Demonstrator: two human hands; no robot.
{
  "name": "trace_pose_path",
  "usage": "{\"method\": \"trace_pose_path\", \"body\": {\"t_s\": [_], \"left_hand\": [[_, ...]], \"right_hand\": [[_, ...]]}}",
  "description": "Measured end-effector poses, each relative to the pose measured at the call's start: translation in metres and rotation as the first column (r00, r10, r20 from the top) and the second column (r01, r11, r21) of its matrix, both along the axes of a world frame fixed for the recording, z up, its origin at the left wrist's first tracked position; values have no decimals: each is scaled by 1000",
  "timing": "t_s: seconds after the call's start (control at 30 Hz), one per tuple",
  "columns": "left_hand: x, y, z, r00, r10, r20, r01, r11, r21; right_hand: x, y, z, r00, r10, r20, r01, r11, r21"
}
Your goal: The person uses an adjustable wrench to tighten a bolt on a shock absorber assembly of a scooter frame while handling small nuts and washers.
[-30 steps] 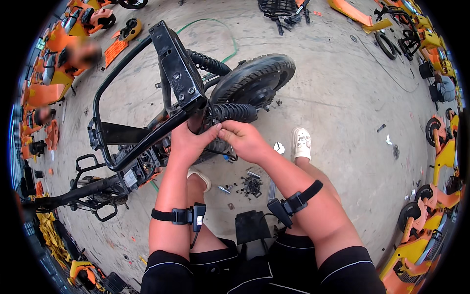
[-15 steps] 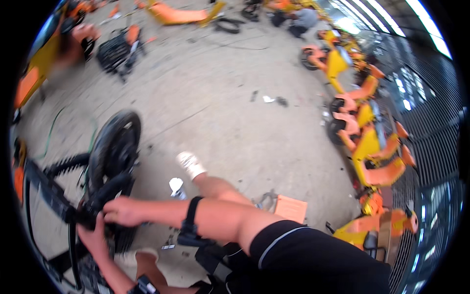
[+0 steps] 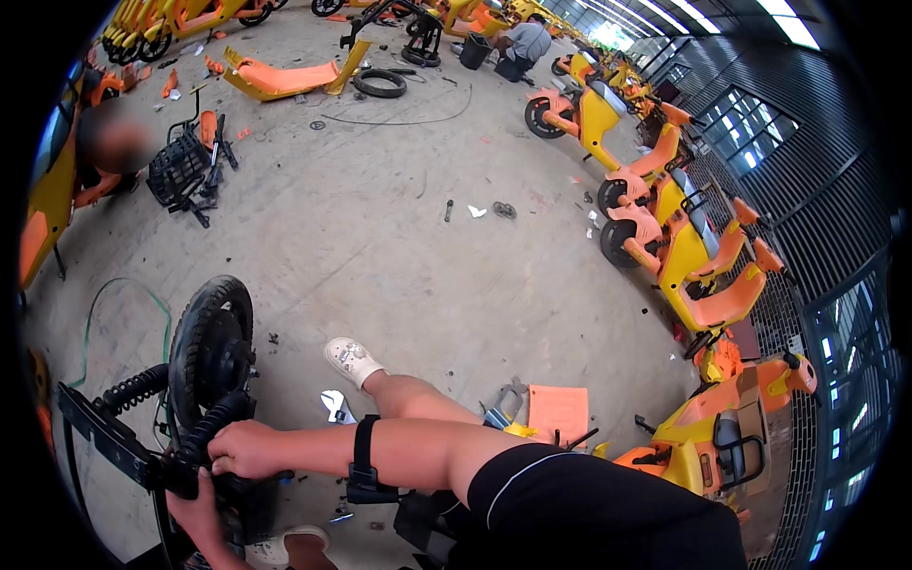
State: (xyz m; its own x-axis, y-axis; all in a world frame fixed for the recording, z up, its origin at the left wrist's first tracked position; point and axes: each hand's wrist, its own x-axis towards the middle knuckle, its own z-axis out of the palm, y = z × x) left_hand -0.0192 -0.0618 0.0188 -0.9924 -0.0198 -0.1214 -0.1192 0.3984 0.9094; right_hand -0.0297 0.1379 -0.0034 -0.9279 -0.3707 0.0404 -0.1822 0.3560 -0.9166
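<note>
A partly stripped scooter frame (image 3: 109,432) in black, with a rear wheel (image 3: 211,347) and two coil-spring shock absorbers, stands at the lower left. My right hand (image 3: 245,449) has its fingers curled in at the lower end of the nearer shock absorber (image 3: 217,423); whatever they grip is hidden. Just below, my left hand (image 3: 197,513) holds the black frame beside that joint, thumb up and the other fingers mostly behind it. On the floor right of the wheel lies an adjustable wrench (image 3: 335,407).
Orange-yellow scooters (image 3: 679,237) line the right side. An orange panel (image 3: 559,413) lies near pliers-like tools (image 3: 508,407). At the far left are a black basket (image 3: 178,169) and a person (image 3: 114,142); another person (image 3: 525,43) crouches at the back. A loose tyre (image 3: 380,84) lies far off.
My view has tilted up, showing more of the far floor and scooters, and the hands sit lower in it. Both hands stay at the same joint by the shock absorber.
</note>
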Motion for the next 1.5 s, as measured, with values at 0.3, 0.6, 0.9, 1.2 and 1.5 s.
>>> {"method": "trace_pose_path", "body": {"t_s": [0.3, 0.6, 0.9, 1.2, 1.5], "left_hand": [[2, -3, 7, 999, -52, -3, 52, 999, -11], [1, 6, 27, 996, -48, 80, 43, 998, 54], [2, 12, 24, 996, -63, 59, 61, 998, 36], [0, 6, 20, 999, -6, 36, 7, 1000, -22], [7, 10, 22, 999, 12, -52, -9, 999, 49]], "right_hand": [[-12, 15, 19, 988, 96, -121, -78, 986, 150], [-18, 25, 23, 926, 110, -360, -37, 979, 202], [-5, 35, 16, 941, 20, -338, 54, 977, 208], [18, 75, -15, 989, 135, 59, -145, 823, 549], [72, 111, -149, 918, -238, 317, -1, 798, 603]]}}
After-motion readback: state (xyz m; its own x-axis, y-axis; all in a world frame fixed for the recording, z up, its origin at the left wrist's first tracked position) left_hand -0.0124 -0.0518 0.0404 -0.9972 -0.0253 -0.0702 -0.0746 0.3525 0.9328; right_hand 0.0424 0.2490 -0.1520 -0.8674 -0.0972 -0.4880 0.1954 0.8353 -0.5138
